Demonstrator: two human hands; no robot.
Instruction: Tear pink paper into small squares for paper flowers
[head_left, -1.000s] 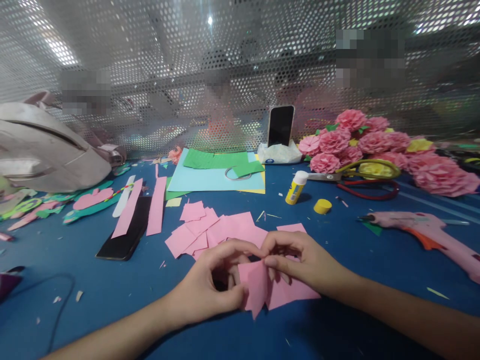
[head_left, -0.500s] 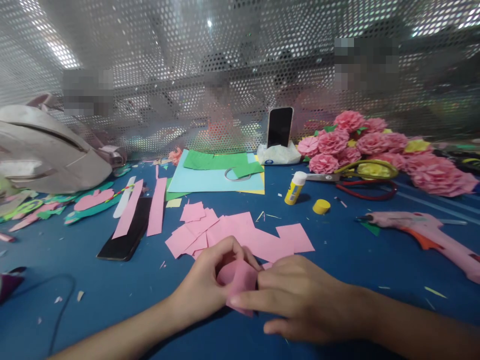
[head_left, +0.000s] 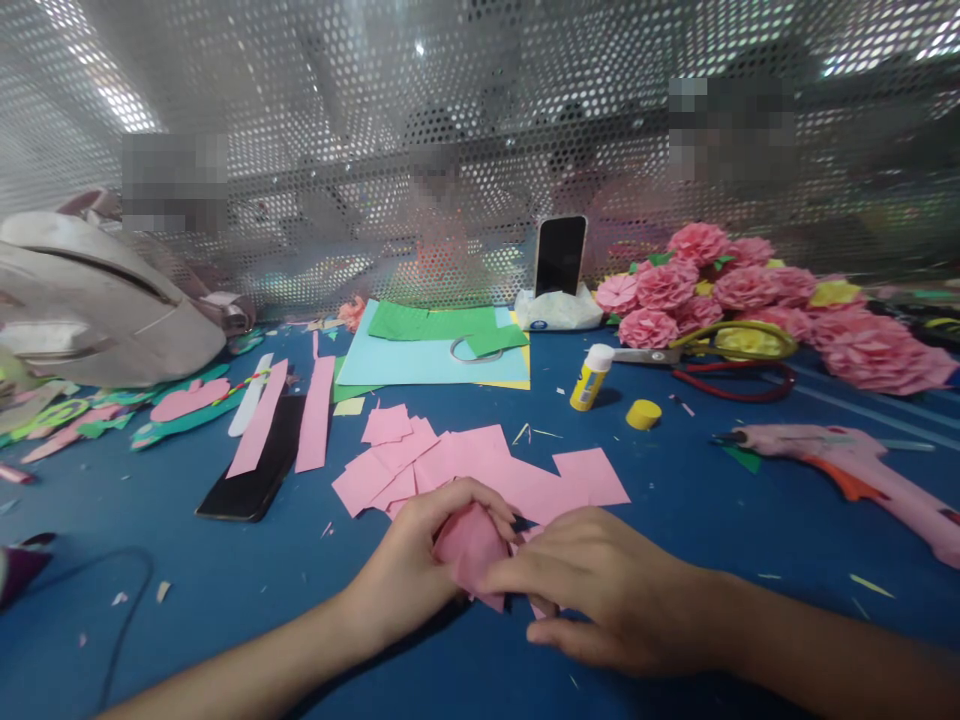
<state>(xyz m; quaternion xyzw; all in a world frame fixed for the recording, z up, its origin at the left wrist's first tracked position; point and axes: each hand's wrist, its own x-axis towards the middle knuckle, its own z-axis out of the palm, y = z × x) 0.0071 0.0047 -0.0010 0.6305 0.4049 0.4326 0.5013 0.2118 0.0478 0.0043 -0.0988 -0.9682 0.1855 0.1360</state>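
My left hand [head_left: 409, 555] is curled round a pink paper piece [head_left: 471, 548], thumb and fingers closed on it so that it bows in the hollow of my grip. My right hand [head_left: 607, 590] comes palm down from the other side, its index fingertip laid on the paper's near edge and its thumb well apart below; whether its hidden fingers pinch anything, I cannot tell. I judge this to be a bending or folding step, and the next move seems to call for the left grip to hold firm while the right fingertip presses lightly, without creasing the sheet askew. Just past my fingertips, a pile of pink cut paper [head_left: 465, 455] lies spread on the blue tabletop [head_left: 247, 580], sprinkled with trimmings. Beyond my right fingers stand a glue stick [head_left: 591, 378] and its yellow cap [head_left: 643, 414], with scissors [head_left: 675, 352] behind and a hot glue gun [head_left: 832, 455] farther right. Off to the left of my fingers, a dark phone [head_left: 247, 490] lies under a pink strip [head_left: 259, 418]. Farthest from my fingers are a pale backpack [head_left: 112, 295], a heap of pink paper flowers [head_left: 667, 282] and a perforated metal screen [head_left: 315, 80], with blurred figures showing in it.
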